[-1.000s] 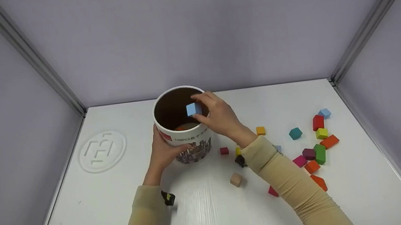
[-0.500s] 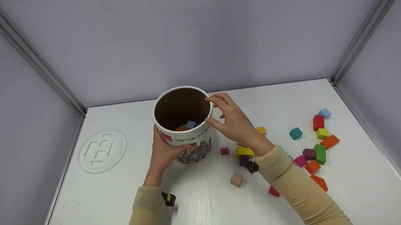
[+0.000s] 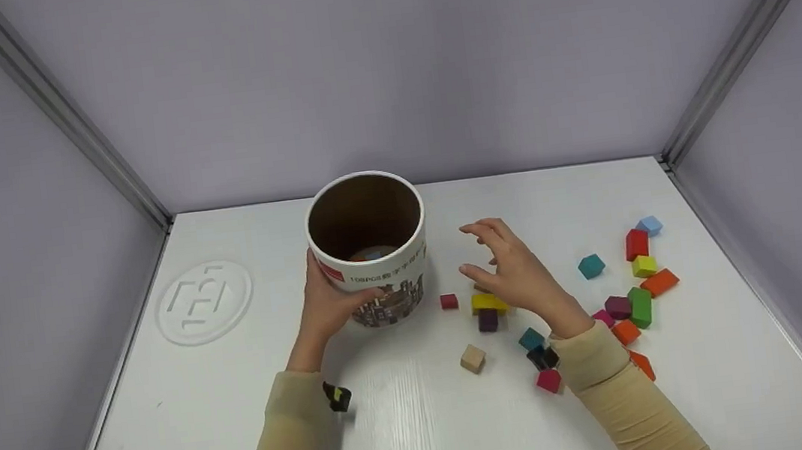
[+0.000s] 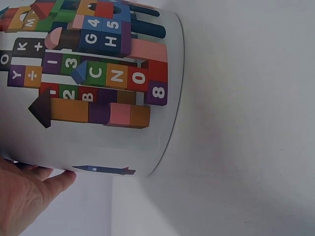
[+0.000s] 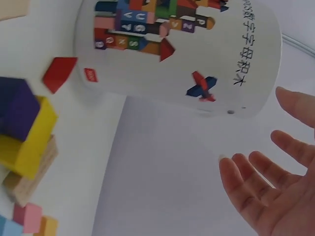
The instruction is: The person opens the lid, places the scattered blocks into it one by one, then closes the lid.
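Observation:
A round white bucket (image 3: 406,273) with printed block pictures stands upright at the back of the table, its mouth tilted toward the head view. My left hand (image 3: 331,305) grips its near left side, thumb across the front and fingers round the side. In the left wrist view, fingertips (image 4: 63,181) lie against the printed wall. Deep inside, a little of the contents shows. To the right of the bucket, my right hand (image 3: 520,272) hangs in the air with fingers spread, holding nothing. Below it lie a yellow block (image 3: 487,303), a purple block (image 3: 487,320) and a small red block (image 3: 449,302).
A white round lid (image 3: 204,303) lies at the left. Several coloured blocks spread along the right, among them a green block (image 3: 640,307) and a teal block (image 3: 591,267). A plain wooden cube (image 3: 473,359) lies nearer the front. Grey panels (image 3: 383,68) close off the back and sides.
My right hand released a light blue cube into the bucket, then drew back right and toward the front. The left hand and the bucket stay in place.

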### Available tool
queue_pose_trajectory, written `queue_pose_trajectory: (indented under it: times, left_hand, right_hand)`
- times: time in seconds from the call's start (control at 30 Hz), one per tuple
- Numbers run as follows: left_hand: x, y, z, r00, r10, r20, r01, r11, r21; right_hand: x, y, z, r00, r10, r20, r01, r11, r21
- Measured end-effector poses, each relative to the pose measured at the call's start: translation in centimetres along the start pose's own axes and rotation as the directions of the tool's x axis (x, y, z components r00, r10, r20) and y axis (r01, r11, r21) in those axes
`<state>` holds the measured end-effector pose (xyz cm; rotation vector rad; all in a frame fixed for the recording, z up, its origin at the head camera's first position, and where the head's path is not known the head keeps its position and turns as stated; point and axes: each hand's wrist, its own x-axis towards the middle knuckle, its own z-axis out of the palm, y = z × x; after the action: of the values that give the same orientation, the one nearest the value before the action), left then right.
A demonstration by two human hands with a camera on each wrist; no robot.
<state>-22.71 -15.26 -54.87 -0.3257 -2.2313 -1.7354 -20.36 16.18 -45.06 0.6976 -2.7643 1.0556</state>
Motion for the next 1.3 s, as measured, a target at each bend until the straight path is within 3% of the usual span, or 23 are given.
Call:
queue_pose_trajectory:
  times: [0.3, 0.5, 0.67, 0.83, 1.0, 1.3]
  left_hand:
    - [-0.4, 3.4, -0.3, 1.000, -0.008, 0.007, 0.009, 1.000, -0.021]
    - [-0.6, 4.1, -0.4, 1.000, -0.008, 0.014, 0.008, 1.000, 0.011]
    - [-0.6, 3.7, -0.4, 1.000, 0.001, 0.008, -0.001, 1.000, -0.006]
    - [-0.2, 1.7, -0.1, 1.000, 0.010, 0.004, -0.010, 1.000, -0.019]
    - [-0.1, 0.2, -0.1, 1.000, -0.010, 0.001, 0.010, 1.000, 0.011]
    - [0.0, 0.2, -0.2, 1.000, -0.002, 0.000, 0.002, 1.000, 0.024]
  right_hand:
    - [-2.8, 3.0, 0.2, 0.991, 0.121, 0.061, -0.119, 0.992, -0.037]
    - [-4.4, 4.5, 1.0, 0.967, 0.206, 0.148, -0.195, 0.977, -0.087]
    - [-5.0, 5.3, 2.2, 0.948, 0.246, 0.203, -0.220, 0.965, -0.145]
    - [-5.3, 5.5, 3.8, 0.931, 0.259, 0.258, -0.212, 0.957, -0.196]
    - [-5.5, 5.8, 5.2, 0.935, 0.215, 0.283, -0.144, 0.957, -0.250]
    - [-5.6, 5.7, 6.1, 0.932, 0.225, 0.284, -0.148, 0.952, -0.269]
